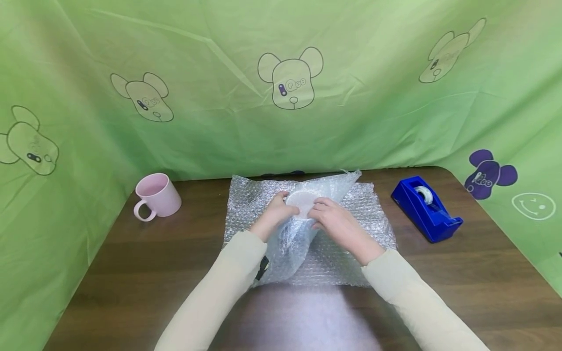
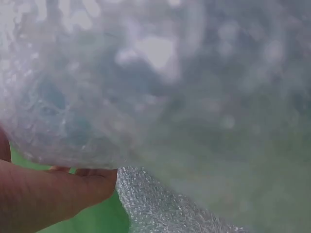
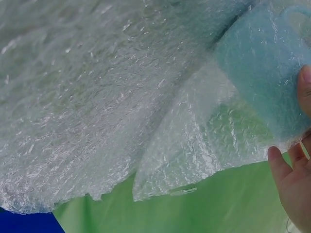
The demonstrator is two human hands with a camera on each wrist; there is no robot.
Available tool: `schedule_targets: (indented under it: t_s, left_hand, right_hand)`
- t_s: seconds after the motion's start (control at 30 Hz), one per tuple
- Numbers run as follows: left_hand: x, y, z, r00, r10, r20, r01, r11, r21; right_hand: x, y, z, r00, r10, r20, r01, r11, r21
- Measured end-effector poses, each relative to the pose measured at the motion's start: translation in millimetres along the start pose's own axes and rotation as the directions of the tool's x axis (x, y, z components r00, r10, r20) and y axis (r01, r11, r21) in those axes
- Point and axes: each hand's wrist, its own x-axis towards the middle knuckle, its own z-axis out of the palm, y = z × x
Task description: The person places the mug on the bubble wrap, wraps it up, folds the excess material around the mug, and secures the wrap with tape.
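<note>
A light blue mug (image 3: 265, 63) lies inside a layer of bubble wrap (image 3: 180, 145), its handle showing faintly through the plastic in the right wrist view. From the head view, one round pale end of the mug (image 1: 302, 203) faces up between the hands. My left hand (image 1: 276, 213) grips its left side through the wrap, thumb near, fingers on the far side. On the right, my right hand (image 1: 337, 223) holds the same end with bent fingers and thumb. Bubble wrap fills most of the left wrist view, blurred, above the left thumb (image 2: 73, 191).
A flat bubble wrap sheet (image 1: 351, 263) lies beneath on the brown wooden table (image 1: 145, 287). To the left stands a pink mug (image 1: 162, 197). A blue tape dispenser (image 1: 423, 209) with a clear roll sits at right. Green printed cloth (image 1: 219, 122) hangs behind and at both sides.
</note>
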Motion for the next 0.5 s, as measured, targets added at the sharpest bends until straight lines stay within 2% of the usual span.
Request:
schedule_targets:
  t_s: [0.23, 0.5]
  left_hand:
    - [2.1, 1.0, 9.0, 0.998, 0.042, -0.047, -0.037, 0.994, 0.104]
    - [3.8, 0.9, 14.0, 0.996, 0.05, -0.08, -0.034, 0.983, 0.181]
  right_hand:
    - [0, 1, 0.8, 1.0, -0.007, -0.016, 0.007, 1.0, 0.0]
    - [-1, 1, 2.3, 1.0, -0.008, -0.027, 0.008, 1.0, -0.006]
